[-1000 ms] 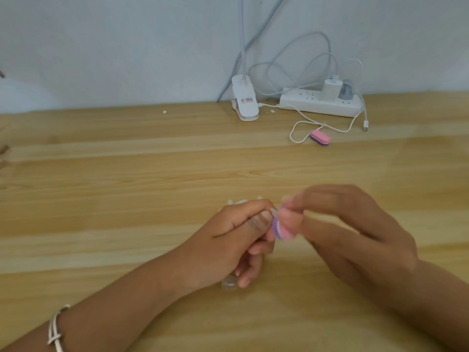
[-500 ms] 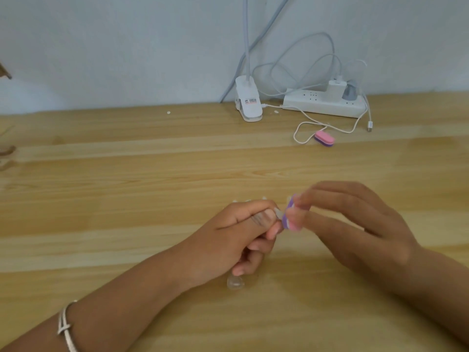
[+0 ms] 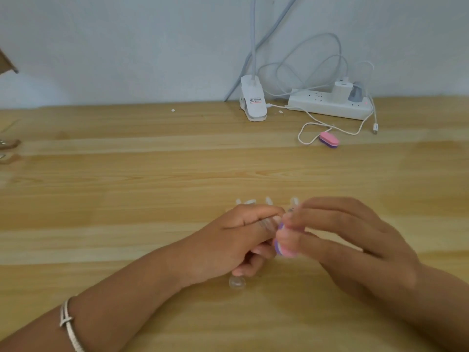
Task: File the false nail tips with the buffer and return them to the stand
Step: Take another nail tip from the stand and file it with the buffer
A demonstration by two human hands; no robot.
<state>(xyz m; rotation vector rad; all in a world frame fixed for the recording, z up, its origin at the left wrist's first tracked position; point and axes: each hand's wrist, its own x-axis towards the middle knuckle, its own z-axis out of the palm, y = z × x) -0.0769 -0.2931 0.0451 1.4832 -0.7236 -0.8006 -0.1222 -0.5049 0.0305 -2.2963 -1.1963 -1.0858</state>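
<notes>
My left hand (image 3: 228, 245) is curled around a clear holder whose round base (image 3: 237, 283) sticks out below the fist; a clear false nail tip (image 3: 269, 223) shows at its thumb. My right hand (image 3: 350, 240) pinches a small pink and purple buffer (image 3: 281, 246) against that tip. Behind the hands, other clear nail tips (image 3: 266, 200) poke up from a stand that the hands mostly hide.
A second pink and purple buffer (image 3: 328, 140) lies far right on the wooden table (image 3: 127, 199), beside a white cable (image 3: 307, 134). A white power strip (image 3: 327, 106) and a white lamp clamp (image 3: 253, 102) sit by the wall.
The buffer in my right hand has slid down along the nail tip, and my right fingers have moved slightly. My left hand has stayed in place.
</notes>
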